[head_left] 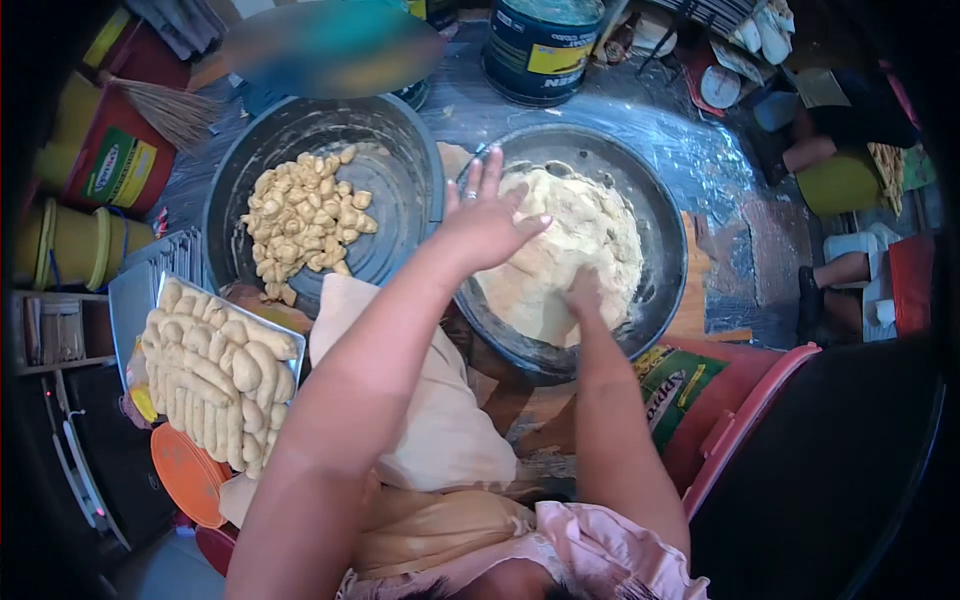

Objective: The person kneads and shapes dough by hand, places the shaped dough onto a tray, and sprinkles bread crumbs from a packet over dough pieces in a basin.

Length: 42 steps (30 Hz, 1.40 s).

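A large mass of pale dough or flour mix (590, 230) fills much of a round black basin (668, 240). Over the basin's left part, my left hand (487, 225) is spread with its fingers apart and holds nothing. My right hand (583, 293) presses into the near side of the mass; its fingers are hidden there. To the left, small lumps of dough (305, 215) lie in a second round dark basin (405, 150). Rolled dough pieces (215, 370) are piled on a metal tray (128, 325) at the lower left.
Beyond the basins stands a dark blue can (540, 50). A red bin (735, 400) is near my right arm. An orange lid (188, 475) lies below the tray. Buckets (80, 245) and a straw broom (165, 110) are at the left. Another person's leg (842, 270) shows at the right.
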Each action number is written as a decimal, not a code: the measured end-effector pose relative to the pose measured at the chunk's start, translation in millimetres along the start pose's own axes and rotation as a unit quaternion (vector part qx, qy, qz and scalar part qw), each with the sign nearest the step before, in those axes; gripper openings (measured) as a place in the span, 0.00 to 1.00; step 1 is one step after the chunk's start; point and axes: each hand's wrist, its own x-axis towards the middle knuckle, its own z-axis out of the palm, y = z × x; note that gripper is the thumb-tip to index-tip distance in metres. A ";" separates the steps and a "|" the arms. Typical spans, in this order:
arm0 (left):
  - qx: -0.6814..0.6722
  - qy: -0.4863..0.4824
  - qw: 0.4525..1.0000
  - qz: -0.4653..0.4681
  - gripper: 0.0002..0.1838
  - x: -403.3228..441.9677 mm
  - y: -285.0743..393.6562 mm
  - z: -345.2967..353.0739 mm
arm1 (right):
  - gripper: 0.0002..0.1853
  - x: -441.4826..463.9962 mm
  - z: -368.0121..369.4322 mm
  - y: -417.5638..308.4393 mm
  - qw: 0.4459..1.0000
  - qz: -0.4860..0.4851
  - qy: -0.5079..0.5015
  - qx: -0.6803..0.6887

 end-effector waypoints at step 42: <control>-0.085 -0.111 0.988 0.061 0.39 22.4 2.1 20.2 | 0.15 109.9 -103.9 49.2 0.802 -0.013 0.232 0.550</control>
